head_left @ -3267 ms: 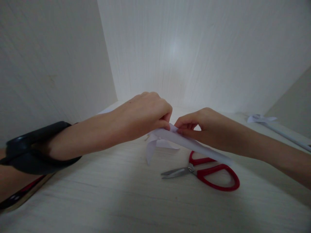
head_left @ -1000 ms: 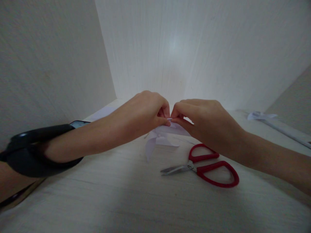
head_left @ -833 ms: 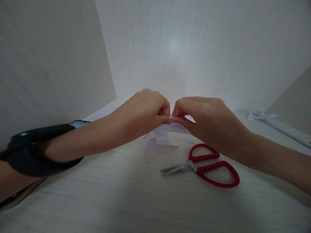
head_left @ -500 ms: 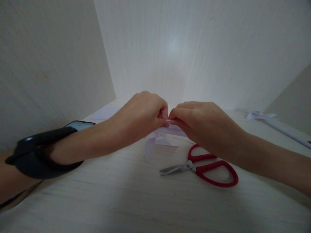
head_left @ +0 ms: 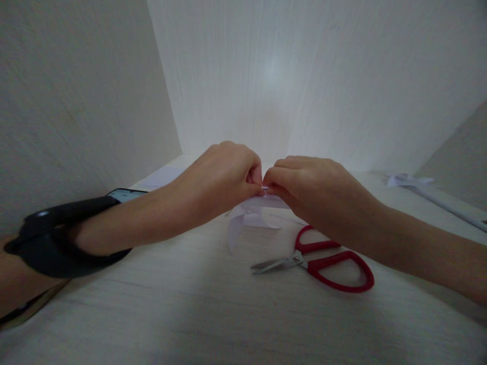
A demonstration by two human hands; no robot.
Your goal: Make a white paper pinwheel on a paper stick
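Observation:
My left hand (head_left: 230, 170) and my right hand (head_left: 314, 180) meet fingertip to fingertip above the table. Between them they pinch a strip of white paper (head_left: 268, 202), mostly covered by the fingers. Just below the strip lies a folded white paper pinwheel (head_left: 249, 220) with curled blades; whether it touches the strip I cannot tell. Red-handled scissors (head_left: 304, 261) rest under my right wrist, blades slightly apart and pointing left.
Behind my left forearm a phone (head_left: 125, 194) lies near a sheet of white paper (head_left: 162, 177). A second paper pinwheel (head_left: 409, 180) on a white stick (head_left: 449, 207) lies at the far right. Pale walls (head_left: 266, 76) enclose the table's back and sides.
Both hands keep their pinch and shift only slightly. The paper strip between them has tilted a little. The scissors and pinwheels stay where they were.

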